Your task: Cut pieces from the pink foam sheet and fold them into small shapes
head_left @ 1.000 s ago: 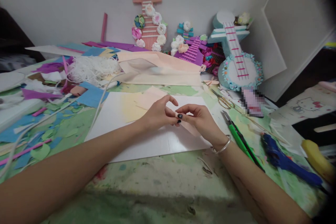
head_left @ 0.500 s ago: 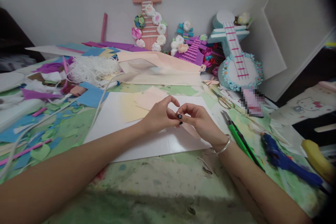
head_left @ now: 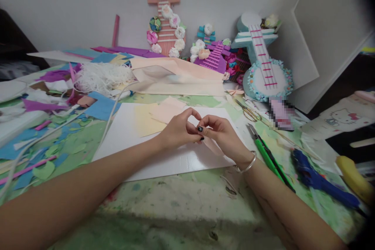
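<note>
My left hand (head_left: 180, 129) and my right hand (head_left: 219, 131) meet fingertip to fingertip above a white board (head_left: 172, 160). Both are closed in a pinch, thumbs and index fingers together. A pale pink piece of paper (head_left: 213, 147) comes out from between the fingertips and curves below the right palm; the pinched part is hidden by the fingers. Behind the left hand, a yellow sheet of paper (head_left: 148, 119) and pale pink sheets (head_left: 170, 110) lie overlapping on the board.
Right of the board lie a green utility knife (head_left: 271, 158), scissors (head_left: 249, 111) and a blue glue gun (head_left: 322, 185). Paper scraps (head_left: 67, 136), a white cable (head_left: 113, 111) and a heap of white strands (head_left: 102, 76) fill the left. Decorated instrument models (head_left: 265, 62) stand at the back.
Hardly anything differs. My fingers have shifted very slightly around the pinched paper, and both hands remain in the same place over the board.
</note>
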The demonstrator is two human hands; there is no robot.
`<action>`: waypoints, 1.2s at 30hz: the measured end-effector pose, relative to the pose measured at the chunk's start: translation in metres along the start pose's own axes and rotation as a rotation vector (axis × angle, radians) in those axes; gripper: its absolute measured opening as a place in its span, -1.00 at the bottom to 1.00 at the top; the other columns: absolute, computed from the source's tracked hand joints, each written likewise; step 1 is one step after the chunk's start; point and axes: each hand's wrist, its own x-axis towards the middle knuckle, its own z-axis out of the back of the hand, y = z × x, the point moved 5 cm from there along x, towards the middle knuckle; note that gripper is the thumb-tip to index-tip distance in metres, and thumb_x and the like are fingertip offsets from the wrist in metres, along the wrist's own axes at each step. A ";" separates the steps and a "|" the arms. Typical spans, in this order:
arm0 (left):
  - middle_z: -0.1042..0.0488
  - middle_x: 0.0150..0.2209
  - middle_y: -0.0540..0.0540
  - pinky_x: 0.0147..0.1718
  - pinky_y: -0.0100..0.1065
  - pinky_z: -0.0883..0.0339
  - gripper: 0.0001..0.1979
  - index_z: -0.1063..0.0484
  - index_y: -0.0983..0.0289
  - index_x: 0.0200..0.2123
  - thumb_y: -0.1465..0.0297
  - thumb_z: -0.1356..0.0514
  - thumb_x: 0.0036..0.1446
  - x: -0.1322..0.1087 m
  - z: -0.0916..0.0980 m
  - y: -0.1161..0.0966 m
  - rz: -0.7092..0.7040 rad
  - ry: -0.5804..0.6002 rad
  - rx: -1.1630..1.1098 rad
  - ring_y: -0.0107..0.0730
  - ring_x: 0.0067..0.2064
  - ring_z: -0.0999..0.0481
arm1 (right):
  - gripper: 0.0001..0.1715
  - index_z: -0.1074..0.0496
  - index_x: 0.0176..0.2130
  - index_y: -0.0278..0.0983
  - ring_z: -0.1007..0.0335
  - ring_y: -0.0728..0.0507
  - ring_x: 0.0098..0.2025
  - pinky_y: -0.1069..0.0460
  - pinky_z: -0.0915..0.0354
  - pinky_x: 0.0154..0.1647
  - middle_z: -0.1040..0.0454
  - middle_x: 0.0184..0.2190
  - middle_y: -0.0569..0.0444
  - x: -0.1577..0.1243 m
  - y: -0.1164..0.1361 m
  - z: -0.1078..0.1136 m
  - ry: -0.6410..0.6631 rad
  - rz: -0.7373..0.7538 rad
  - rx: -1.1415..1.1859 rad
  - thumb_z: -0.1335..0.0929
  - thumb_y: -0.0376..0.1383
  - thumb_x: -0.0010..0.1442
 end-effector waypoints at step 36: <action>-0.54 -0.45 0.04 -0.28 -0.26 -0.44 -0.64 -0.24 0.27 -0.23 0.46 -0.31 -0.10 0.002 0.008 0.001 -0.040 -0.098 -0.079 -0.37 -0.39 -0.56 | -0.72 -0.44 -0.40 -0.28 -0.31 -0.01 -0.39 0.03 -0.26 -0.31 -0.41 -0.43 0.14 0.002 -0.007 0.009 -0.128 -0.013 0.248 -0.53 -0.25 -0.11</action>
